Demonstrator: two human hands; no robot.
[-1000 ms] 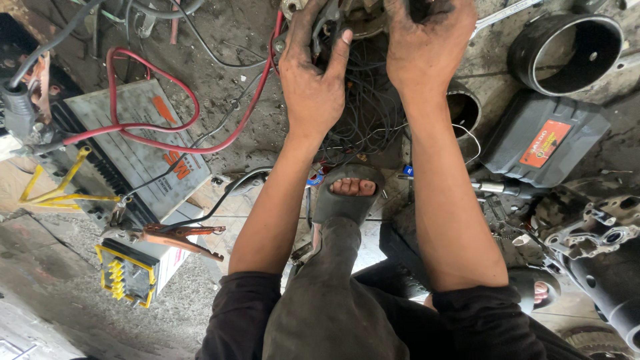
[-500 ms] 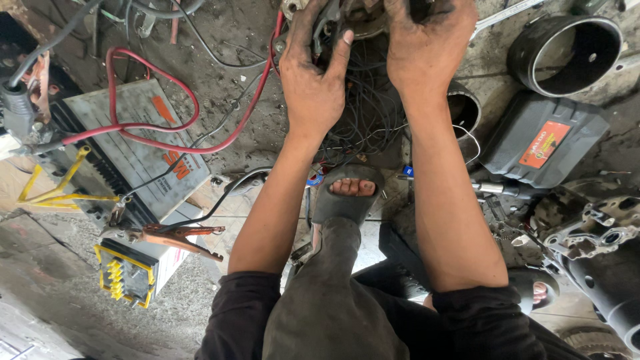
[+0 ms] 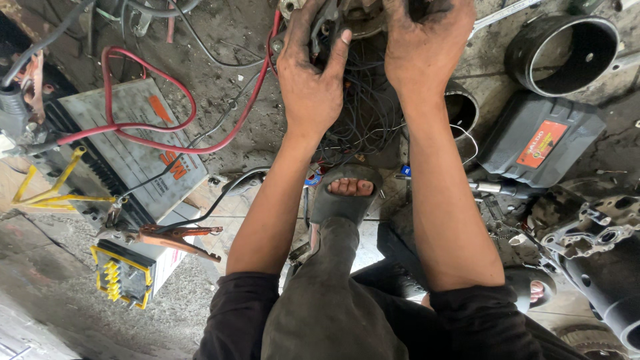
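Observation:
My left hand [image 3: 310, 83] and my right hand [image 3: 423, 47] are both grimy and grip a greasy round metal part [image 3: 360, 17] at the top edge of the head view. A tangle of thin dark wires [image 3: 363, 113] hangs from that part between my wrists. The left hand's fingers curl around the part's left side, thumb pointing up; the right hand wraps over its right side. Most of the part lies outside the frame. Below the wires my foot in a grey sandal [image 3: 343, 197] rests on the ground.
A grey battery [image 3: 127, 147] with red cable [image 3: 143, 127] and an orange clamp [image 3: 173, 237] lies left. A smaller yellow-trimmed battery [image 3: 123, 273] sits below it. A black cylinder [image 3: 563, 50], a grey tool case [image 3: 540, 140] and engine castings [image 3: 587, 227] stand right.

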